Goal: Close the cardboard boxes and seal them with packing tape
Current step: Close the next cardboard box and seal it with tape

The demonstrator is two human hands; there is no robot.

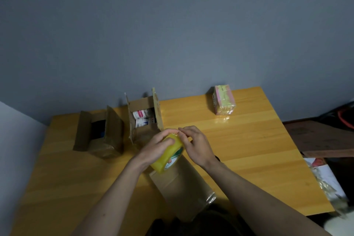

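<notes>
Nearest me a closed cardboard box (182, 188) lies on the table (249, 149); above it my left hand (157, 144) grips the yellow tape roll (169, 154), right hand (195, 143) pinching its edge; two open boxes (145, 119) stand beyond

Yellow roll of packing tape (168, 154) gripped above a closed brown cardboard box (182, 188) at the near table edge, with two more cardboard boxes standing open-flapped farther back: a dark-filled one (99, 134) at left, a carton-filled one (145, 119) beside it.
</notes>
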